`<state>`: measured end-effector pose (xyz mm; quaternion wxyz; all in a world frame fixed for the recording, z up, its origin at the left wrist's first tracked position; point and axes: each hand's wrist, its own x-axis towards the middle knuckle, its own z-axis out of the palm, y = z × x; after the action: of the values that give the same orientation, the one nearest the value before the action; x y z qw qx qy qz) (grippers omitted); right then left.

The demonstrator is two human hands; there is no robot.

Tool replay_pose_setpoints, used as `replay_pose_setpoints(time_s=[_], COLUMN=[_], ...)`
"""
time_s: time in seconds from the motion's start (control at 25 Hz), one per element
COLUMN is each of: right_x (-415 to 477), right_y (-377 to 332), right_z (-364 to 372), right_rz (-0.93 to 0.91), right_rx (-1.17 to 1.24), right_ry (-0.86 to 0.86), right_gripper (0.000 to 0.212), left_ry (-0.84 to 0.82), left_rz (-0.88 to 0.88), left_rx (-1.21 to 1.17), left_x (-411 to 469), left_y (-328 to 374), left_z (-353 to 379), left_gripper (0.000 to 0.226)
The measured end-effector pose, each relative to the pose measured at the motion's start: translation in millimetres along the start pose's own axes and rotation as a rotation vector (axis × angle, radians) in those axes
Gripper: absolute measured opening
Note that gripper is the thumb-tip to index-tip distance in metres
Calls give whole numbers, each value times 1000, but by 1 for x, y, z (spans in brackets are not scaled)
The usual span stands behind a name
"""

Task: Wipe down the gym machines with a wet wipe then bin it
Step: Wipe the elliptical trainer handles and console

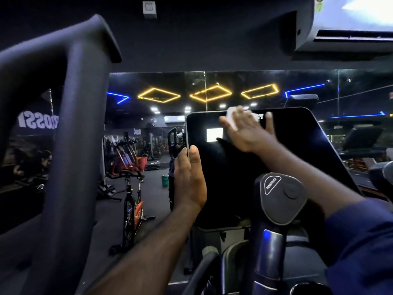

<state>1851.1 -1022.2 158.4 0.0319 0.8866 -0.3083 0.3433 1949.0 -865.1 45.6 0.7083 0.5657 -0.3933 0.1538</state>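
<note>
Your left hand (190, 179) grips the left edge of the machine's console screen (297, 145), thumb on the front and fingers wrapped behind, probably to steady the panel against the push; your right hand (248, 130) lies flat with fingers straight, pressing the wet wipe (230, 116) against the screen just under its top rim, so the whole palm spreads the pressure; the resistance knob (282, 194) below probably still needs wiping; binning comes later.
</note>
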Motion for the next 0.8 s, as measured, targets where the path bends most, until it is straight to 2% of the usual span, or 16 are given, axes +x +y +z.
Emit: replay_pose_setpoints(time_s=[0.12,0.2,0.28,0.36,0.44,0.52,0.64,0.72,0.76,0.8], right_x=[-25,-49,-71,-103,-118,-113,-102,-115,-125,-142], right_y=[67,62,16,-44,-62,-22,69,63,32,3], right_z=[-6,-2,17,54,81,73,43,35,41,65], right_rz=[423,525,375,32,-216,-198,103,139,95,-4], right_rx=[-6,78,82,-20,-27,12,-106,-118,-148,-106], right_ry=[51,50,103,113,85,77,44,100,216,158], right_gripper=[116,117,110,96,85,73,71,66,69,70], left_ry=[-34,-90,-131,-101,-56,-48,-69,-65,-56,-44], left_rz=[-25,-13,-14,-24,-51,-82,-85,-85,-87,-90], left_rx=[4,12,40,27,-44,-81,-91,-80,-74,-68], left_x=[0,-3,-3,-3,-2,-2,-6,-5,-5,-5], left_y=[3,5,10,9,9,8,9,12,13,13], left_z=[0,-2,-2,-4,-3,-3,-3,-4,-4,-4], left_gripper=[95,104,112,113,108,98,87,87,87,86])
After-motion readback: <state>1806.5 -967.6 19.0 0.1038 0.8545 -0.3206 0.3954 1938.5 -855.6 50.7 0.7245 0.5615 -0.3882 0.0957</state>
